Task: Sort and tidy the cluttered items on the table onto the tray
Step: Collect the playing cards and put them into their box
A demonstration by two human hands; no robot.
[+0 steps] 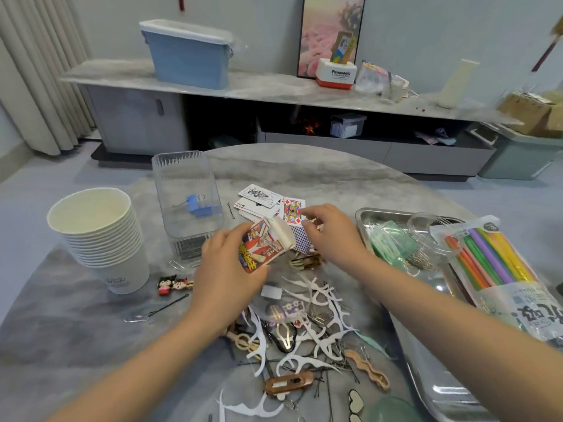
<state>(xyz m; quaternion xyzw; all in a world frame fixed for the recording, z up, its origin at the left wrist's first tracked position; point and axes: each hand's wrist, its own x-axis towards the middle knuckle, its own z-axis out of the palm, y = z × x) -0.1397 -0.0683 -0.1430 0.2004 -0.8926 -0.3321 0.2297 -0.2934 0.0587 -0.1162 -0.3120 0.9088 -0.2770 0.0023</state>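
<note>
My left hand (225, 266) grips the red-and-orange printed cardboard card box (263, 249), flap open, its mouth tilted up and right toward the loose playing cards (268, 204) just beyond. My right hand (327, 231), nearer them, seems to pinch blue-backed cards (301, 239) at the mouth. The steel tray (432, 385) lies right; white floss picks (310, 327) clutter the near table.

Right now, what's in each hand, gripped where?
Left hand grips the card box by its lower end, flap open. Right hand reaches over the loose cards; whether it holds one cannot be told.
</note>
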